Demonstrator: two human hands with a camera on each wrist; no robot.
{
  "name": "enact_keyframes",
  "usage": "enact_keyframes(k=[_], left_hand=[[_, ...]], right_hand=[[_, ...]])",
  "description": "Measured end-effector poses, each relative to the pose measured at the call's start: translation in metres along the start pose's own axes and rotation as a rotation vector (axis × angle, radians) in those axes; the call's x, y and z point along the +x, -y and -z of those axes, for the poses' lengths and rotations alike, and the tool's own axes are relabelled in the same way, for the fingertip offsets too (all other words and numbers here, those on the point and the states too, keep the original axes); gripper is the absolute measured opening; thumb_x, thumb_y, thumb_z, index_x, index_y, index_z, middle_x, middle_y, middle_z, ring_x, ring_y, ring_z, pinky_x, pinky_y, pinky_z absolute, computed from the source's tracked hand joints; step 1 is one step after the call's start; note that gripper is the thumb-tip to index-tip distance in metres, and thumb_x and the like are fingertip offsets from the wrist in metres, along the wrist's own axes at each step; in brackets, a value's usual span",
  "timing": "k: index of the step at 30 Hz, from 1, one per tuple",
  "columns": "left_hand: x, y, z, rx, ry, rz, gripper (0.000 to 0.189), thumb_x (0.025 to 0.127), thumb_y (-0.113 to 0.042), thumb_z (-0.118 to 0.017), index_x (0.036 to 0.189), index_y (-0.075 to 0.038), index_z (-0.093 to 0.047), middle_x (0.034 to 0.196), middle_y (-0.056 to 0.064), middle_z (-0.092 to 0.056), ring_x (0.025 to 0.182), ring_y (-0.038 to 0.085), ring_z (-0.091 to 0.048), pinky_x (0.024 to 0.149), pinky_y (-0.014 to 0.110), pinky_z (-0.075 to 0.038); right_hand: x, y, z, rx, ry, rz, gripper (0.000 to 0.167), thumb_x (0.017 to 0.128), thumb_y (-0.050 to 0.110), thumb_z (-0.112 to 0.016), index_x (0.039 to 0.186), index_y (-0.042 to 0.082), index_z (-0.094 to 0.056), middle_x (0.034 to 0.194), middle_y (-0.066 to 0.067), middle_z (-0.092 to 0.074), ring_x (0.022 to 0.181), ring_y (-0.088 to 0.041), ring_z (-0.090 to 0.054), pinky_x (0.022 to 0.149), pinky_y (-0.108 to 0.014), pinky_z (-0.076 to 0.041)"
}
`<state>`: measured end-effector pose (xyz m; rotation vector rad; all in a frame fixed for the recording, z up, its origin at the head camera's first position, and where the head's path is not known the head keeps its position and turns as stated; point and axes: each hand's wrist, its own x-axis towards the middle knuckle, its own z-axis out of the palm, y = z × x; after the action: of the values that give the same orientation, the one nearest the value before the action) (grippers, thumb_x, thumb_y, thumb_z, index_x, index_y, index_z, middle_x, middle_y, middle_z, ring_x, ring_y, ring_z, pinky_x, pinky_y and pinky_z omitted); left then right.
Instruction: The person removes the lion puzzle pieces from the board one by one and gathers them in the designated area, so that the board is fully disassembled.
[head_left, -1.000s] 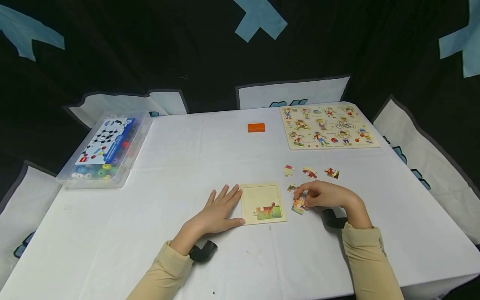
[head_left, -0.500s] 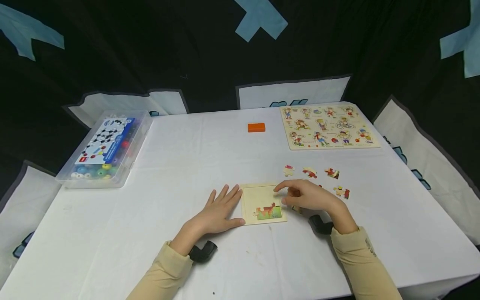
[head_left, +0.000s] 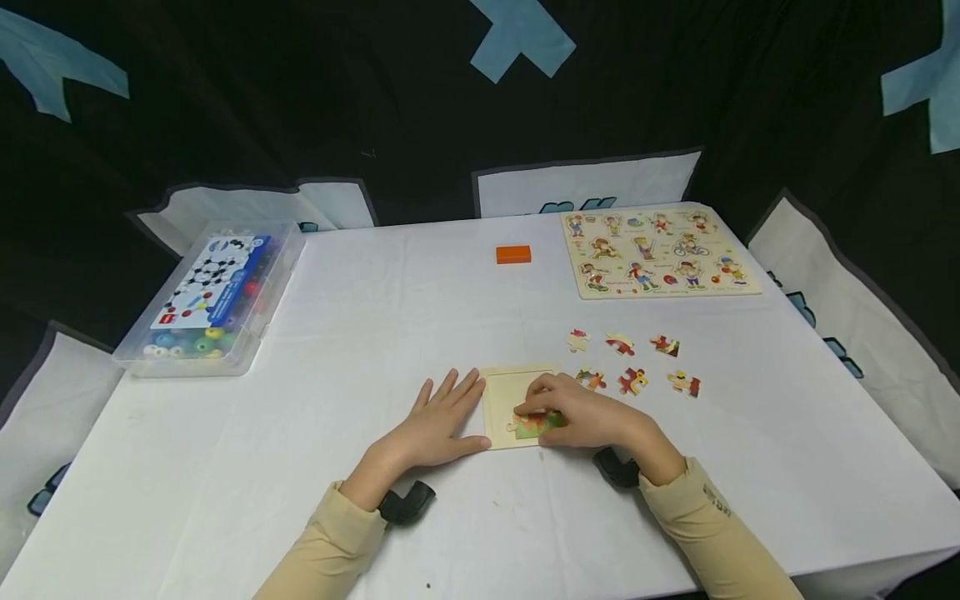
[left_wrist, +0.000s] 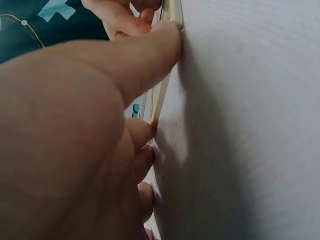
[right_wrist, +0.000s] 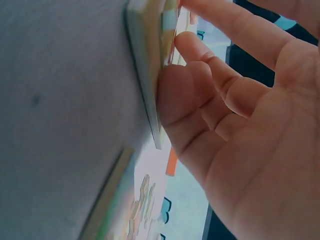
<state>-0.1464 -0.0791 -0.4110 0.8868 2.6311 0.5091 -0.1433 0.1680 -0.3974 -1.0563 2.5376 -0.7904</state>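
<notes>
In the head view, my left hand [head_left: 435, 427] lies flat with fingers spread, its index fingertip and thumb against the left edge of a small wooden puzzle tray [head_left: 501, 392]. My right hand [head_left: 581, 410] reaches over the tray's right side. Its fingers touch the joined puzzle pieces [head_left: 529, 427], green and orange, in the tray's lower right. Seen in the right wrist view, its thumb [right_wrist: 175, 87] lies against the tray edge [right_wrist: 145, 65], and nothing is visibly pinched. A loose puzzle piece [right_wrist: 107, 205] with a green edge lies near that hand; the head view hides it.
Several loose puzzle pieces [head_left: 632, 381] lie in two rows to the tray's right. Behind them is a large wooden picture board [head_left: 663, 250]. An orange block [head_left: 513, 255] sits at the back. A clear plastic box [head_left: 225, 292] of coloured balls stands at the left.
My right hand has moved left from the loose pieces onto the pieces in the tray, uncovering loose ones behind it. My left hand has stayed in place.
</notes>
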Motion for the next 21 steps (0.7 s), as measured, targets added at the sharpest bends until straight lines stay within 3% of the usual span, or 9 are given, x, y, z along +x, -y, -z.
enact_keyframes(k=[8, 15, 21], left_hand=[[0.0007, 0.0006, -0.0008, -0.005, -0.001, -0.001, 0.079, 0.087, -0.048, -0.053, 0.144, -0.005, -0.019, 0.15, 0.008, -0.01, 0.136, 0.029, 0.0, 0.104, 0.052, 0.002], [0.0008, 0.0021, -0.0024, -0.006, -0.009, -0.006, 0.079, 0.087, -0.048, -0.053, 0.144, -0.005, -0.019, 0.15, 0.007, -0.01, 0.136, 0.029, 0.0, 0.104, 0.052, 0.002], [0.0008, 0.0024, -0.0013, -0.002, 0.001, -0.006, 0.08, 0.087, -0.049, -0.052, 0.145, -0.006, -0.018, 0.15, 0.007, -0.009, 0.136, 0.028, 0.0, 0.104, 0.052, 0.002]], right_hand=[[0.0001, 0.0012, 0.001, 0.042, 0.005, -0.038, 0.037, 0.078, 0.01, -0.071, 0.114, 0.011, -0.063, 0.107, 0.0, -0.049, 0.096, -0.015, -0.044, 0.081, -0.033, -0.038], [0.0022, 0.0002, 0.0021, 0.129, 0.008, -0.008, 0.038, 0.079, 0.006, -0.069, 0.115, 0.013, -0.061, 0.098, 0.004, -0.056, 0.088, -0.013, -0.051, 0.078, -0.031, -0.042], [0.0033, 0.0029, 0.0025, 0.173, -0.012, -0.01, 0.026, 0.083, 0.009, -0.065, 0.108, 0.017, -0.062, 0.087, 0.007, -0.057, 0.074, -0.009, -0.049, 0.067, -0.026, -0.044]])
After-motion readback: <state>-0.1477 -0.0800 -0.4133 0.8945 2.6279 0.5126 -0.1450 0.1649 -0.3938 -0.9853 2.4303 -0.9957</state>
